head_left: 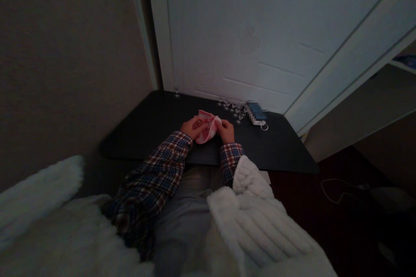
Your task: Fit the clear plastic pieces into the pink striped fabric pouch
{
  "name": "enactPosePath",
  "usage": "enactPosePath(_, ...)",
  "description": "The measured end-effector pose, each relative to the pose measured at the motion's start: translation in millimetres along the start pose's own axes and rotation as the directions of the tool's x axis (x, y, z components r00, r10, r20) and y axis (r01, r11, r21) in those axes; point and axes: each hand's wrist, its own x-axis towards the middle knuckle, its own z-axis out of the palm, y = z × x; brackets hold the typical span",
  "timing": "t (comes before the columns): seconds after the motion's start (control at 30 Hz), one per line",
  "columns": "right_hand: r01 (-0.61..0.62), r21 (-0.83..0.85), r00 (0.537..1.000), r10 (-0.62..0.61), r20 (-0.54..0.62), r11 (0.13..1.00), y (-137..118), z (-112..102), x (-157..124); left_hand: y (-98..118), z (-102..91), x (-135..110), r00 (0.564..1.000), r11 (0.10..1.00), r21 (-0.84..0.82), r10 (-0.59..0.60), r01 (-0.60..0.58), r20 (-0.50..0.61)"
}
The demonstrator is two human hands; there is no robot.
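A small pink cloth (208,128) lies bunched on a black table (156,130), held between both hands. My left hand (193,127) grips its left side with curled fingers. My right hand (226,131) pinches its right edge. Both arms wear plaid sleeves. Behind the cloth stand several tiny clear glasses (233,108) in a cluster, apart from both hands.
A blurred blue object (256,112) with a white loop lies right of the glasses. One more small glass (177,92) stands at the table's back left. A white door (247,30) rises behind the table. White fluffy fabric (260,216) covers my lap. A cable (338,192) lies on the floor at right.
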Motion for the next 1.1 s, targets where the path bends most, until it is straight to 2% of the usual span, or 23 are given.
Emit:
enactPosePath(0.37,0.043,-0.002,0.999,-0.043,0.03,0.999,-5.1,1.6,-1.7,-5.7,-2.5,2.3,0.997,0.997,0.074,0.019,-0.014,-0.071)
enactPosePath(0.6,0.069,-0.013,0.996,-0.068,0.052,0.998,-4.2,2.3,-2.1,-3.8,-2.4,2.0,0.997,0.995,0.101,0.016,-0.009,-0.071)
enactPosePath(0.87,0.129,-0.086,0.99,-0.124,0.062,0.988,-2.7,2.3,-3.1,-3.6,-3.2,2.8,0.996,0.988,0.144,-0.039,0.05,-0.078)
enactPosePath(1.1,0.178,-0.137,0.984,-0.172,0.049,0.974,-1.7,1.8,-3.9,-7.6,-1.7,3.5,0.998,0.989,0.145,-0.027,0.035,-0.059)
